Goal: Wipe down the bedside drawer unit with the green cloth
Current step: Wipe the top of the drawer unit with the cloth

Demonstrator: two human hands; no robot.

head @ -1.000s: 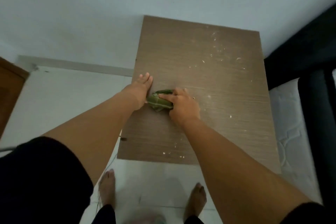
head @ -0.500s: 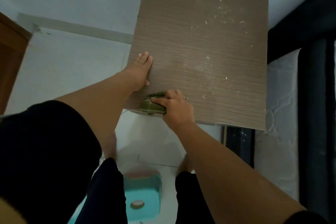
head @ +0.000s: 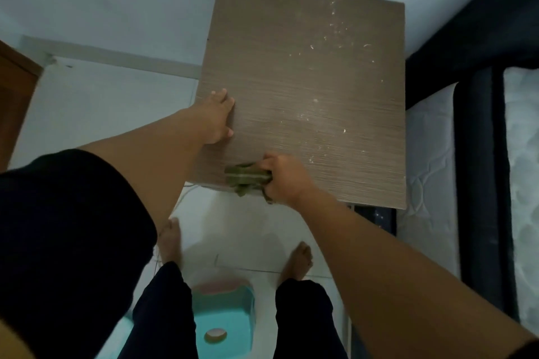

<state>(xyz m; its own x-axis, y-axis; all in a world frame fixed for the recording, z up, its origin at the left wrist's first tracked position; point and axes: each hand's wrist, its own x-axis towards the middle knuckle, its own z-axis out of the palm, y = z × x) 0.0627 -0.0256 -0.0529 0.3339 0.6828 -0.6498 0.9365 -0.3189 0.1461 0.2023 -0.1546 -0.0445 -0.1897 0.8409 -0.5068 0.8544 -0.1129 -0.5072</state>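
Observation:
The bedside drawer unit [head: 306, 73] shows its brown wood-grain top, flecked with pale crumbs and dust toward the right and far side. My right hand [head: 284, 178] grips the bunched green cloth [head: 246, 178] at the top's near edge, part of the cloth hanging over that edge. My left hand [head: 218, 116] lies flat with straight fingers on the top beside its left edge.
A white wall runs behind the unit. A dark bed frame and white mattress [head: 431, 154] stand close on the right. A teal stool [head: 224, 318] sits on the white tiled floor between my bare feet. A wooden door edge [head: 14, 96] is at far left.
My right hand has dragged the cloth from the middle of the top to the near edge. My left hand stayed flat by the left edge. The camera tilted down, showing the floor and stool.

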